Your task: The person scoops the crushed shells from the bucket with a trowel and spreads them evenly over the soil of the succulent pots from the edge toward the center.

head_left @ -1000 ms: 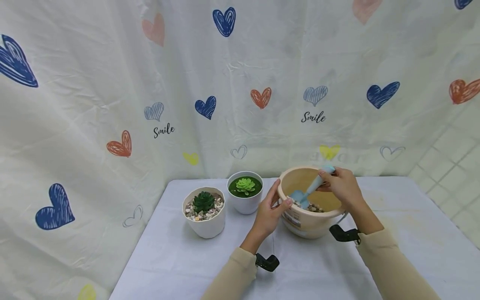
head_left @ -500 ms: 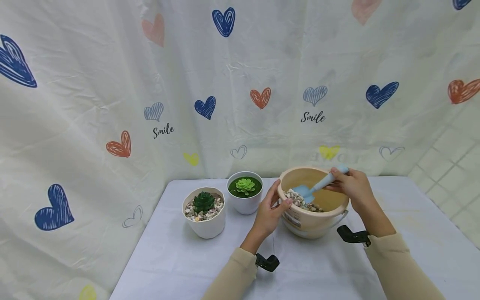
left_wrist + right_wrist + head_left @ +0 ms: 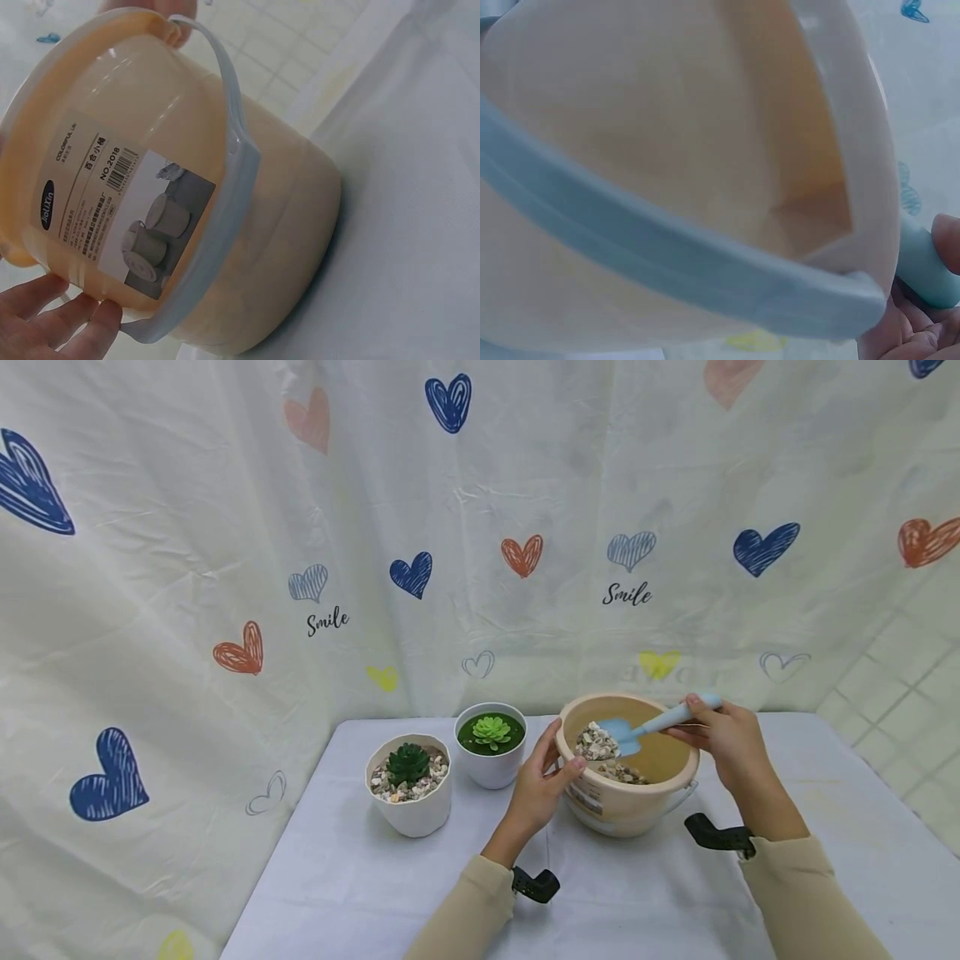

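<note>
Bucket (image 3: 622,806) on table (image 3: 337,885), pebbles (image 3: 621,772) in it and on scoop (image 3: 660,722), potted plants (image 3: 411,802) left of bucket, curtain (image 3: 480,485) behind

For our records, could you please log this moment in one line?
left hand: grips bucket | right hand: holds scoop | scoop: loaded with pebbles

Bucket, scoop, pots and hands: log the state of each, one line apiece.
Bucket: open, pebbles inside
Bucket handle: lowered against the bucket's side
Scoop: loaded with pebbles, at the bucket's opening
Pot with dark green plant: upright, pebble-topped
Pot with light green plant: upright, no pebbles visible
Left hand: gripping the bucket
Right hand: holding the scoop
</note>
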`<state>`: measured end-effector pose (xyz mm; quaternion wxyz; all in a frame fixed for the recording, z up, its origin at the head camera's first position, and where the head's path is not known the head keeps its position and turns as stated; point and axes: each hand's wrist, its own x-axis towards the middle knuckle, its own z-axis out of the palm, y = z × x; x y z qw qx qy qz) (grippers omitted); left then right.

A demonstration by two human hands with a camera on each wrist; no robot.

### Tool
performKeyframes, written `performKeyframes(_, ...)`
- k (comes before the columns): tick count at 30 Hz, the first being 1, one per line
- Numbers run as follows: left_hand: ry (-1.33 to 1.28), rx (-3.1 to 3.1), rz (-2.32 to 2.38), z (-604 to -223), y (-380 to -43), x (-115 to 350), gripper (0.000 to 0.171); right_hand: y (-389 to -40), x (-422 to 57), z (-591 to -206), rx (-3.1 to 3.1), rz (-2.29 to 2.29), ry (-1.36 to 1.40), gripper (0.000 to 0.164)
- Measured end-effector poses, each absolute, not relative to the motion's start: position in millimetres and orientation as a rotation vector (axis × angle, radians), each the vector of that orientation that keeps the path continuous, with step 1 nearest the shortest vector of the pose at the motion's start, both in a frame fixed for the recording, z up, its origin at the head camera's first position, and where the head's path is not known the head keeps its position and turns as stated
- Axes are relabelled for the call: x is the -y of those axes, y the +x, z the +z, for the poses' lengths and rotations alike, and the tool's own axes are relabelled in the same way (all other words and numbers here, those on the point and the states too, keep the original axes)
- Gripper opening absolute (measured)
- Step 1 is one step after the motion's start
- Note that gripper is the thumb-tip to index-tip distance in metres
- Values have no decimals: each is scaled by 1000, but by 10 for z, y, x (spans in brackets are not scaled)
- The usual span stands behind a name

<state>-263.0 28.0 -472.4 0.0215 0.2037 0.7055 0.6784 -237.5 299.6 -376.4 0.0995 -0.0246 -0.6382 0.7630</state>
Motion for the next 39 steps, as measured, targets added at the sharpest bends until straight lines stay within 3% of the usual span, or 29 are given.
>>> performKeyframes(23,650,-2165,2134,-4729,-2630,-278,72,-2349,-3062,-3789,1622,2482,-40,18)
performKeyframes(39,686,-2232,2015,-4687,-2589,-201,72,-2319,-3052,-3787,1567,2473,-65,26)
